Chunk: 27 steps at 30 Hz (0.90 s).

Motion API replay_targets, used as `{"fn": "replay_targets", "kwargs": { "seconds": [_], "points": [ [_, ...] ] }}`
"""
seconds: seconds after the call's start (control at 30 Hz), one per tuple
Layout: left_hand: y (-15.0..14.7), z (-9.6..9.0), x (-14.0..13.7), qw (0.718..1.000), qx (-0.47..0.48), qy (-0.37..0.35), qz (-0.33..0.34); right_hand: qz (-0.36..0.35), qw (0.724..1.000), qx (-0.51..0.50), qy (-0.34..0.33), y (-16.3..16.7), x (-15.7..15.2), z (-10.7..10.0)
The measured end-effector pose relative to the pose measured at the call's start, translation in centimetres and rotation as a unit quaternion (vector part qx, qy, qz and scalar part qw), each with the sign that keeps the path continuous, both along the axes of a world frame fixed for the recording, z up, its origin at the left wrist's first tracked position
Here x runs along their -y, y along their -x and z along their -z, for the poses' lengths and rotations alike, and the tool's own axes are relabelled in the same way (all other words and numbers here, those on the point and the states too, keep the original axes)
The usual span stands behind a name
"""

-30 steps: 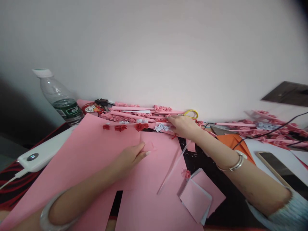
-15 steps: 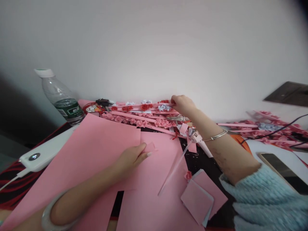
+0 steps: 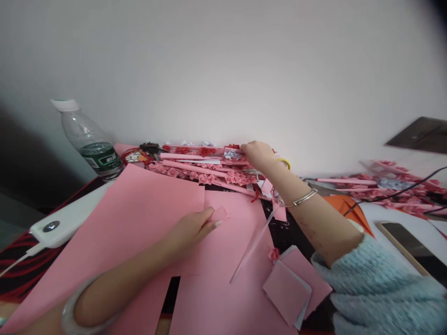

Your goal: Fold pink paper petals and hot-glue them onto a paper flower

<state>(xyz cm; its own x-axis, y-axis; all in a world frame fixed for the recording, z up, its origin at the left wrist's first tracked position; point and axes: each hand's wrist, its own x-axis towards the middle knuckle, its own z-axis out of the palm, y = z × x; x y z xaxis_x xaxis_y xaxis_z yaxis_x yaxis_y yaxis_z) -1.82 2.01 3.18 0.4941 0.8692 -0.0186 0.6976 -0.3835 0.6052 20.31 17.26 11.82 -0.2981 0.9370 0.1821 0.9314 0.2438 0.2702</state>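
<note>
Between the thumb and fingers of my left hand (image 3: 192, 229) is a small piece of pink paper (image 3: 220, 214), held over large pink paper sheets (image 3: 146, 209). My right hand (image 3: 257, 153) reaches to the wall side of the table, its fingers closed at the end of a pink paper stick with red and pale blue paper flowers (image 3: 232, 154). In front of it lie more pink flower sticks (image 3: 200, 177). A thin clear strip (image 3: 248, 253) runs from under my right forearm onto the pink sheet. A small pink paper flower (image 3: 274, 253) lies beside stacked paper squares (image 3: 288, 291).
On the left, a water bottle (image 3: 96, 144) stands behind a white power bank (image 3: 66, 223) with a cable. A phone (image 3: 408, 244), an orange paper (image 3: 344, 209) and more flower sticks (image 3: 384, 184) lie right. A yellow ring handle (image 3: 285, 163) shows behind my right arm.
My right hand has shifted slightly left along the wall, and the flower stick has moved left with it. A yellow ring handle now shows behind the forearm. My left hand stays put.
</note>
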Motion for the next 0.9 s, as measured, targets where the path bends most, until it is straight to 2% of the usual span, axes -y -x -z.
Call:
{"fn": "replay_targets", "kwargs": {
  "seconds": [0.17,0.4,0.63,0.9],
  "points": [
    [-0.01,0.05,-0.02,1.000,0.003,0.001,0.000,0.006,1.000,-0.016,0.003,0.30,0.39,0.34],
    [0.20,0.01,-0.09,1.000,0.001,0.003,-0.004,-0.006,0.999,-0.043,0.000,-0.12,0.94,-0.48],
    [0.29,0.11,-0.18,1.000,0.005,-0.003,-0.002,-0.002,1.000,-0.027,0.006,-0.08,0.80,0.16],
    [-0.02,0.07,0.04,1.000,-0.007,-0.003,-0.004,-0.023,0.998,-0.020,-0.058,0.47,0.79,-0.51]
  ]
}}
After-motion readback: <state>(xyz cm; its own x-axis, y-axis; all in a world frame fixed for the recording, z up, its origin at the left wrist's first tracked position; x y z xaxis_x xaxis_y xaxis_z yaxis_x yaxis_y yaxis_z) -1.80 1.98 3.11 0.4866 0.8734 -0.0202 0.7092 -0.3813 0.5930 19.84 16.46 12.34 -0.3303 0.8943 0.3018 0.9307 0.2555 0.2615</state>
